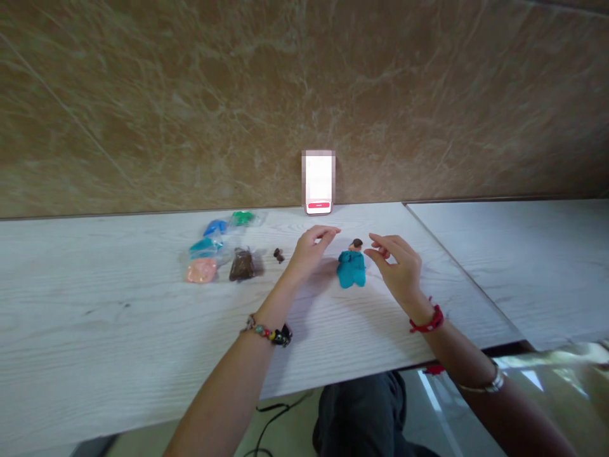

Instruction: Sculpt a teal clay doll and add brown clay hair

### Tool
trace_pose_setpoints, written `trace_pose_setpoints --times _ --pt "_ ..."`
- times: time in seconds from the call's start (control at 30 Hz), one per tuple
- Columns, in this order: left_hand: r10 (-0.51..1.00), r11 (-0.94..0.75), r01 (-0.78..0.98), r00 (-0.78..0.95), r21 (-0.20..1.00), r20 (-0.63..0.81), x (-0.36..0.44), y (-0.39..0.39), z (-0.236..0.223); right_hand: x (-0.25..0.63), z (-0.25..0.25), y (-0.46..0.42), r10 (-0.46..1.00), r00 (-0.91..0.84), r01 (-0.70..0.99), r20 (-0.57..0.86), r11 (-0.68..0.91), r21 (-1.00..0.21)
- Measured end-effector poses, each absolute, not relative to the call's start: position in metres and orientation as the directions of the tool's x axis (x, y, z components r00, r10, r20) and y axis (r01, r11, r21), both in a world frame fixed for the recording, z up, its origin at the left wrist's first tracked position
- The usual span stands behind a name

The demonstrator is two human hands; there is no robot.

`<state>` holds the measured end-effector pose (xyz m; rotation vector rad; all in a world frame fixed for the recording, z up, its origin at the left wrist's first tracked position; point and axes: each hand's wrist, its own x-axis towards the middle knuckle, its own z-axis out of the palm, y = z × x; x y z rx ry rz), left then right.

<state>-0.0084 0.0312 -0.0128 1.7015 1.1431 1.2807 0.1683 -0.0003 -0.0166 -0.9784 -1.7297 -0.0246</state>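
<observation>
A small clay figure [352,269] with a turquoise body and a dark-topped head lies on the white wood-grain table [143,355] between my hands. To the left of its head is my left hand [311,249], thumb and fingertips brought together; anything pinched there is too small to make out. My right hand [398,263] hovers close by the figure's right side, its thumb and index finger apart with nothing visible between them. Neither hand clearly touches the figure. A little brown clay lump [278,255] sits to the left of my left hand.
At the left lie clear packets of brown clay [242,265], peach clay [201,271], turquoise clay [205,246], blue clay [216,226] and green clay [243,218]. A phone [318,182] with a lit screen leans against the marbled wall [190,108]. A black cable [273,416] hangs below the table's front edge.
</observation>
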Motion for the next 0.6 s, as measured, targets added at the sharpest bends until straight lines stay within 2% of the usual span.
trace_pose_setpoints --times 0.23,0.43,0.6 --pt "0.891 -0.408 0.408 0.372 0.817 0.259 -0.013 0.032 -0.021 0.171 -0.027 0.006 0.781 -0.150 0.681 0.606 0.526 -0.509" --pt "0.861 -0.449 0.394 0.430 0.802 0.271 -0.011 0.032 -0.025 0.170 -0.032 0.013 0.798 -0.185 0.660 0.573 0.533 -0.530" --pt "0.863 -0.452 0.423 0.429 0.786 0.266 -0.009 0.029 -0.022 0.171 -0.034 0.022 0.820 -0.178 0.596 0.545 0.530 -0.603"
